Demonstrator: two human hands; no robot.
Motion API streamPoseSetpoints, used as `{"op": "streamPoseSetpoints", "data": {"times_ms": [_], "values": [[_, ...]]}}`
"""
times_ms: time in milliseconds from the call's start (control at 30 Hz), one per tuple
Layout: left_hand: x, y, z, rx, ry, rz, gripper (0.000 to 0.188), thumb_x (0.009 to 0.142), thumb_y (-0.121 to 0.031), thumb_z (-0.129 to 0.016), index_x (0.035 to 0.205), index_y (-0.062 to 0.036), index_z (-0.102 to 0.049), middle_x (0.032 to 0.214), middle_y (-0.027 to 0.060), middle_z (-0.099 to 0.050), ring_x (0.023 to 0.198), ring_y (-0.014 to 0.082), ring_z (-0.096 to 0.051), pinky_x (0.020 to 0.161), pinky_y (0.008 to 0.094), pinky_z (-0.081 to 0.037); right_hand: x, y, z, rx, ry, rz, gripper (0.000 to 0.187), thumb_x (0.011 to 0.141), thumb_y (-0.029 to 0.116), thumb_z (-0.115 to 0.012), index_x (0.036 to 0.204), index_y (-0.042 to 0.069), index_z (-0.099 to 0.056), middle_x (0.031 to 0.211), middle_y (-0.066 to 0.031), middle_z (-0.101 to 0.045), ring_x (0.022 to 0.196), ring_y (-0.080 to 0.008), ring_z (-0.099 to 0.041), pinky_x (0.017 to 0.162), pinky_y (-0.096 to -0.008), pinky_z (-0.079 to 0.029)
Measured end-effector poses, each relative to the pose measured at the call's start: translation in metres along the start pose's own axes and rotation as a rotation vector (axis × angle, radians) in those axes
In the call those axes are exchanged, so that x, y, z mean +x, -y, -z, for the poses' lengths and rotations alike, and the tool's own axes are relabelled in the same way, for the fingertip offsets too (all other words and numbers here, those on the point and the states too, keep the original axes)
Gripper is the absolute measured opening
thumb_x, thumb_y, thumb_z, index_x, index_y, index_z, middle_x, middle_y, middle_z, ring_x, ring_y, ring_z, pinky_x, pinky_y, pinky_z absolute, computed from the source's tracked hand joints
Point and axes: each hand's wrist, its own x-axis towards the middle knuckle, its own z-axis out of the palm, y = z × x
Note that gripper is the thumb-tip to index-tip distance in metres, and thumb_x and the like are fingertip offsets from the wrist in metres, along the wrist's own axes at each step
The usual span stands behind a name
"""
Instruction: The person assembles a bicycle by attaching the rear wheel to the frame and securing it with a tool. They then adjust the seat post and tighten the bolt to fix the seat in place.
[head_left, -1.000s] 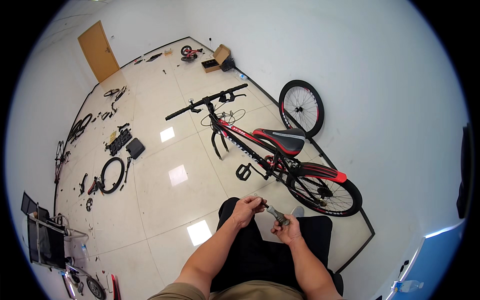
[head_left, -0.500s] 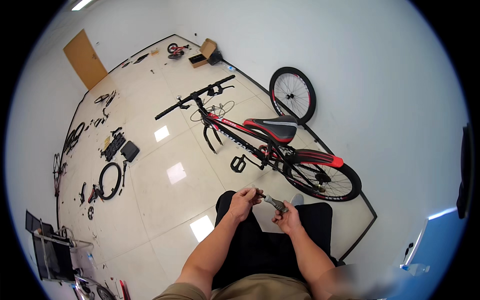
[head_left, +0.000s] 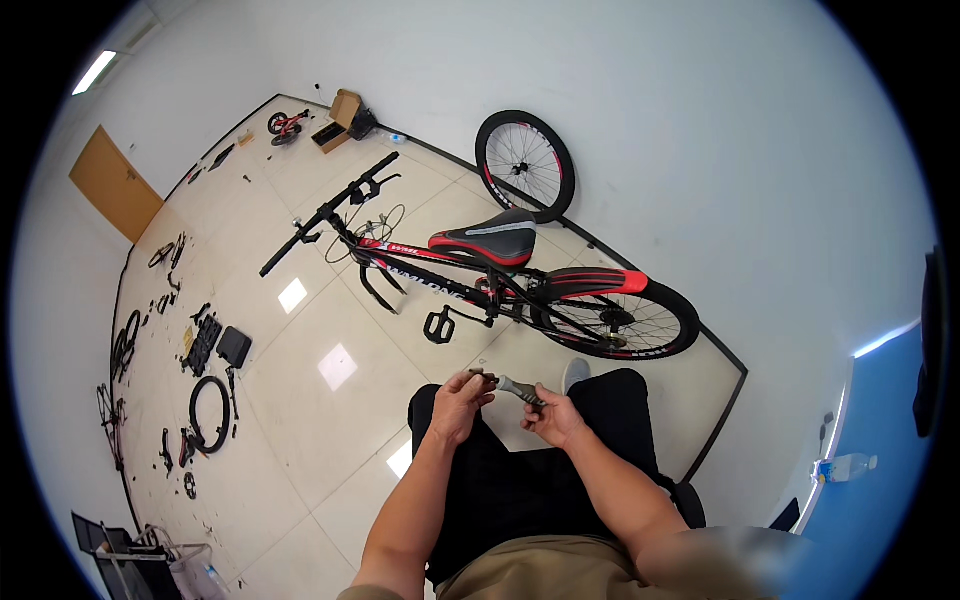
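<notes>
In front of my lap, my right hand (head_left: 554, 416) is wrapped round the grey-green handle of a screwdriver (head_left: 520, 390). Its narrow end points left, toward my left hand (head_left: 462, 405). The fingers of my left hand are pinched at that end on a small dark piece, too small to name. Beyond my knees is a black and red bicycle (head_left: 455, 288) with its rear wheel (head_left: 628, 325) fitted and no front wheel in its fork. A loose wheel (head_left: 525, 166) leans against the wall behind the saddle (head_left: 487, 240).
Scattered on the tiled floor at left are a tyre (head_left: 210, 414), a black tool case (head_left: 203, 345) and several bicycle parts. At the far end are an opened cardboard box (head_left: 337, 122) and a small red bike (head_left: 287, 127). A plastic bottle (head_left: 848, 468) lies on a blue surface at right.
The view has turned, so the bicycle and wheel appear farther left. Both hands keep their grips, with the screwdriver held between them much as before.
</notes>
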Motion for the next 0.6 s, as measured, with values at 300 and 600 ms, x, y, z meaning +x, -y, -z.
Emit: {"op": "streamPoseSetpoints", "data": {"times_ms": [300, 600], "values": [[0.0025, 0.0046, 0.0001, -0.014, 0.024, -0.031, 0.026, 0.105, -0.025, -0.059, 0.113, -0.0021, -0.067, 0.111, 0.0104, -0.071, 0.097, 0.02, -0.065, 0.091, 0.0405, -0.053, -0.0023, 0.0021, -0.0012, -0.034, 0.003, 0.003, 0.02, 0.099, 0.032, -0.065, 0.106, 0.014, -0.061, 0.087, -0.0057, -0.06, 0.068, -0.0158, -0.051, 0.08, -0.0429, -0.049], [0.0054, 0.0092, 0.005, -0.036, 0.009, -0.051, 0.039, 0.106, -0.034, -0.056, 0.127, -0.0013, -0.059, 0.115, 0.011, -0.071, 0.104, 0.0208, -0.067, 0.091, 0.0392, -0.053, 0.0041, -0.0008, 0.0025, -0.036, 0.005, 0.011, 0.02, 0.099, 0.034, -0.063, 0.1, 0.014, -0.062, 0.08, -0.0038, -0.06, 0.066, -0.0171, -0.052, 0.075, -0.0417, -0.048]]}}
